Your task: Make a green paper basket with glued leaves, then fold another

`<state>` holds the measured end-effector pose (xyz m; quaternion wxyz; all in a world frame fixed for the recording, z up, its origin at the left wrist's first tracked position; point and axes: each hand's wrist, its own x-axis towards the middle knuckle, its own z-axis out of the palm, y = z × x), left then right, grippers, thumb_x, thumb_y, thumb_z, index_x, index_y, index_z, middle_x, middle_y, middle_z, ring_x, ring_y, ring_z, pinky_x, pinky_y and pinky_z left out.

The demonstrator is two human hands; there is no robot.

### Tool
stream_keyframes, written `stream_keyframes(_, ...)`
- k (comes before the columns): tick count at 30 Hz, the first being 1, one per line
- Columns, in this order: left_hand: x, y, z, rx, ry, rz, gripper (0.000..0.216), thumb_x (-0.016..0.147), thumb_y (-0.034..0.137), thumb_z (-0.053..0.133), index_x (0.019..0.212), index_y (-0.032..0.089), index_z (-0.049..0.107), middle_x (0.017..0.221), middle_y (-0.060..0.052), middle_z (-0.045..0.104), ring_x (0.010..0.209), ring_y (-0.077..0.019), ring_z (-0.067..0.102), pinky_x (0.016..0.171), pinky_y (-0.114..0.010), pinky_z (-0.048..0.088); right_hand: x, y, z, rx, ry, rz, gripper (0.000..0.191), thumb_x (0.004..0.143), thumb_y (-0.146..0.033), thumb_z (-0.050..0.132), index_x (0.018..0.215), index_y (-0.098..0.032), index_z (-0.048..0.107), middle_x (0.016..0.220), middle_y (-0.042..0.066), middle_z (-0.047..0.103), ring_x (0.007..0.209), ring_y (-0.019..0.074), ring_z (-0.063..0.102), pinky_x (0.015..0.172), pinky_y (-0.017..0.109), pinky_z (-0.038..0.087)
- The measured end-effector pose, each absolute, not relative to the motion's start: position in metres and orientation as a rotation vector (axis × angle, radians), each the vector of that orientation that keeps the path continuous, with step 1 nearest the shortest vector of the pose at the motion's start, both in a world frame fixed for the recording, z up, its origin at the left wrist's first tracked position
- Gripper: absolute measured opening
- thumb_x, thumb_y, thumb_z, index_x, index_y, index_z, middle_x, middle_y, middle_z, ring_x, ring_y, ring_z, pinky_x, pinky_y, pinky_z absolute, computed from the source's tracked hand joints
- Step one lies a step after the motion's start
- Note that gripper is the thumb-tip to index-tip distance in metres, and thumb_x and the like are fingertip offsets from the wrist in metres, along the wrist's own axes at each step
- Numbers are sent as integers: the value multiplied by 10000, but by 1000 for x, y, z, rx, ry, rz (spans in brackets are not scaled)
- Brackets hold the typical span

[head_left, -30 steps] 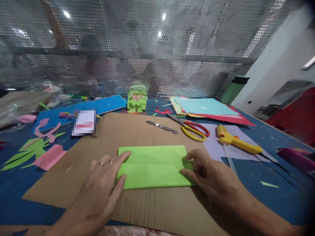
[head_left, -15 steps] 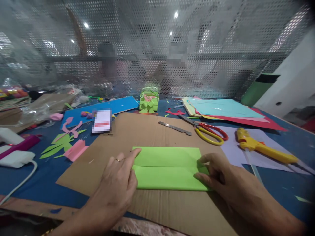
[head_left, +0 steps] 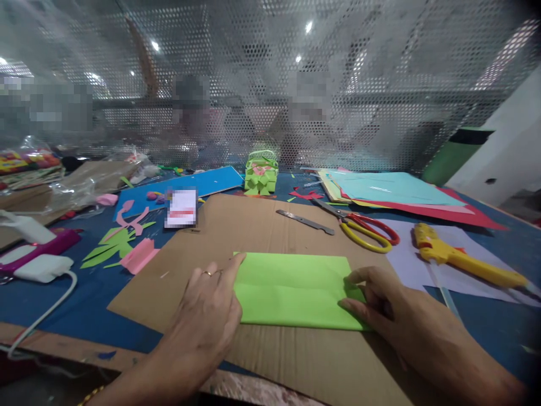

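Note:
A folded sheet of bright green paper (head_left: 291, 289) lies on the brown cardboard, with a faint crease running across its width. My left hand (head_left: 213, 304) holds its left edge, the index finger stretched along the upper left corner and the thumb tucked beside it. At the right edge, my right hand (head_left: 382, 301) pinches the paper between thumb and fingers. Beyond the sheet rest a metal blade (head_left: 305, 221) and scissors (head_left: 366, 230) with red and yellow handles. Further back stands a small green paper basket (head_left: 261, 173) with a pink bow.
A yellow glue gun (head_left: 469, 262) lies on lilac paper at the right. Coloured sheets (head_left: 393, 189) are stacked behind it, near a green bottle (head_left: 459, 152). Green and pink scraps (head_left: 139, 255), plus a white charger (head_left: 44, 267) with its cable, lie at the left.
The green paper's crease, a dark open line before, now looks flatter and fainter. Both hands keep their hold. The whole view has shifted slightly, moving everything to the right.

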<state>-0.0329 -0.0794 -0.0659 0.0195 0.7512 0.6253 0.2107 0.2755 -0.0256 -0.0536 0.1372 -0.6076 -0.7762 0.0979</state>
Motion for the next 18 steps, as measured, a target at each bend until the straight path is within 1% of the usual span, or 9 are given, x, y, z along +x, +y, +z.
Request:
stream_keyframes(4, -33, -78, -65, 2360, 1899, 633, 597, 905, 84, 356, 1492, 163, 428, 952, -94, 614, 909, -274, 524, 816, -430, 387, 276, -24, -55, -1736, -2244, 264, 292, 878, -528, 555, 1016, -272, 582, 615, -22, 607, 500, 215, 612, 470, 291, 369)
stream_keyframes(7, -33, -77, -66, 2441, 1858, 565, 680, 874, 50, 373, 1525, 240, 409, 956, -82, 612, 915, -271, 510, 802, -420, 357, 277, -24, -56, -1733, -2243, 250, 281, 877, -515, 564, 1014, -271, 577, 592, -33, 582, 478, 206, 592, 465, 286, 357)
stream_keyframes(10, -33, -76, -68, 2502, 1860, 500, 753, 846, 26, 389, 1542, 315, 392, 924, -69, 598, 890, -266, 496, 780, -407, 331, 277, -25, -55, -1761, -2233, 284, 298, 879, -533, 545, 1019, -272, 573, 608, -33, 596, 488, 207, 607, 475, 289, 365)
stream_keyframes(12, -33, -76, -70, 2510, 1866, 491, 763, 836, 25, 406, 1543, 313, 397, 913, -69, 595, 877, -264, 489, 770, -399, 320, 276, -26, -53, -1788, -2232, 299, 315, 880, -549, 524, 1024, -273, 574, 623, -29, 607, 497, 208, 613, 481, 291, 373)
stream_keyframes(15, -33, -75, -70, 2517, 1854, 500, 758, 830, 34, 430, 1550, 268, 392, 926, -78, 602, 875, -263, 480, 765, -395, 310, 275, -27, -51, -1783, -2244, 284, 334, 879, -566, 498, 1027, -277, 574, 629, -23, 604, 523, 217, 617, 492, 294, 382)
stream_keyframes(16, -33, -75, -70, 2526, 1851, 497, 755, 831, 32, 430, 1547, 269, 398, 919, -77, 601, 868, -261, 477, 761, -391, 306, 275, -26, -51, -1774, -2249, 282, 333, 881, -564, 490, 1029, -277, 573, 632, -20, 605, 533, 219, 619, 495, 294, 383)
stream_keyframes(18, -32, -74, -69, 2558, 1848, 485, 746, 840, 20, 420, 1521, 323, 439, 895, -67, 591, 846, -251, 473, 745, -378, 291, 275, -26, -52, -1765, -2249, 288, 330, 888, -560, 486, 1035, -277, 571, 635, -20, 606, 530, 215, 613, 496, 291, 377)
